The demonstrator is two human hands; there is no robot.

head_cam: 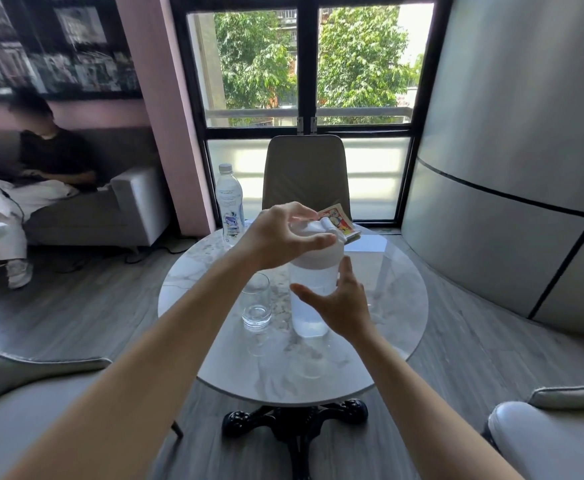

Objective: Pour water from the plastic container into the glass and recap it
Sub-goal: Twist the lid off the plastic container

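A translucent plastic container with water in it stands upright on the round marble table, topped by a white lid. My left hand arches over the lid, fingers and thumb spread around its top and flip cap. My right hand is at the container's right side, fingers apart, close to its wall; whether it touches is unclear. A clear glass stands just left of the container and looks nearly empty.
A labelled water bottle stands at the table's far left edge. A colourful booklet lies at the far side. A beige chair faces me beyond the table. A person sits on the sofa at left.
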